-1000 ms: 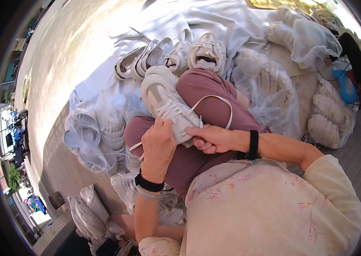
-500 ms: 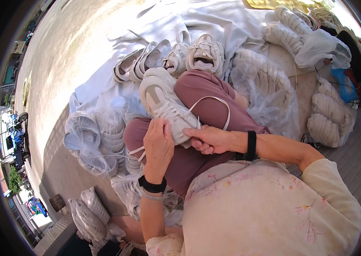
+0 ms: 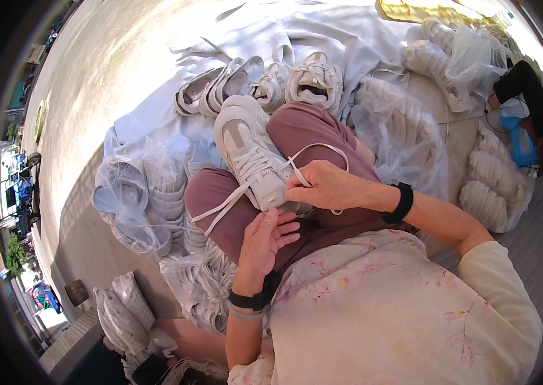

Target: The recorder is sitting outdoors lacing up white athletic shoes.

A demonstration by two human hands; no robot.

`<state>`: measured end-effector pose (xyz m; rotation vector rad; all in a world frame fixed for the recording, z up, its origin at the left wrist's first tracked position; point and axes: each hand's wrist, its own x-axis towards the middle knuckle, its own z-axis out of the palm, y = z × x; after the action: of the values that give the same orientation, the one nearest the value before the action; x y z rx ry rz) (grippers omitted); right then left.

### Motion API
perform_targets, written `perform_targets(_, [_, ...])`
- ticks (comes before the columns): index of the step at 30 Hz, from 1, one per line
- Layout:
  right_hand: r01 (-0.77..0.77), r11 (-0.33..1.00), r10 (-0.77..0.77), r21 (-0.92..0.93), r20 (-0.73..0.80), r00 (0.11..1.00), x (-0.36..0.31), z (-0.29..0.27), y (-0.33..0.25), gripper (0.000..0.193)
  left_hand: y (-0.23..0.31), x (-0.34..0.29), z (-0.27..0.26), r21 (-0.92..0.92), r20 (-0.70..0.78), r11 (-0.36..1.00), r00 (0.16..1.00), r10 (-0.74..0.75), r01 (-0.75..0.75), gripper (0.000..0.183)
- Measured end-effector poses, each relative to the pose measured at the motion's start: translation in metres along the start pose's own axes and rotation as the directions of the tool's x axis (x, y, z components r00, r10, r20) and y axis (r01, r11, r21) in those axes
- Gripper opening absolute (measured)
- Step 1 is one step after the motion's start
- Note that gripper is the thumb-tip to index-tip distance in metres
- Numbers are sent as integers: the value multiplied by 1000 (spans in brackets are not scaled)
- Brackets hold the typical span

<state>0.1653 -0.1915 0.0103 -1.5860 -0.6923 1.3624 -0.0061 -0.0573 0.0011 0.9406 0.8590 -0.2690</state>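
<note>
A pale grey and white sneaker [image 3: 239, 138] rests between my bent legs, its toe pointing away from me. Its lace [image 3: 223, 204] runs loose from the left side across my left knee. On the right, my right hand [image 3: 332, 187] pinches the other shoelace [image 3: 298, 168] beside the shoe's tongue [image 3: 267, 191]; that lace loops over my right knee. Below the tongue, my left hand [image 3: 266, 242] is open, palm up and fingers spread, its fingertips close to the tongue's edge. Whether they touch it I cannot tell.
Several similar shoes [image 3: 314, 80] stand in a row on a pale sheet [image 3: 156, 119] beyond my knees. Clear bags of pale shoe parts lie on the left [image 3: 127, 205] and right [image 3: 400, 128]. Another person's dark-clothed leg [image 3: 528, 93] shows at far right, near a blue bag [image 3: 519, 142].
My left hand has let go at the lacing and moved down toward me, its fingers opening. My right hand has shifted slightly right and up. The left lace now lies drawn out over my knee.
</note>
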Motion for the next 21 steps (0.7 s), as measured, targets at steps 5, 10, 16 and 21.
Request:
perform_targets(5, [340, 776, -536, -531, -271, 799, 35, 3, 13, 15, -14, 25, 4, -436, 64, 899, 998, -18, 44, 41])
perform_targets(10, [290, 715, -561, -636, -274, 781, 40, 12, 15, 14, -28, 30, 7, -537, 53, 843, 998, 37, -3, 37])
perform_targets(16, [241, 654, -562, -717, -247, 789, 41, 17, 14, 11, -28, 33, 3, -564, 66, 826, 995, 69, -20, 32])
perform_targets(21, [294, 456, -607, -840, -51, 793, 46, 13, 9, 12, -26, 31, 3, -578, 49, 816, 997, 66, -26, 27])
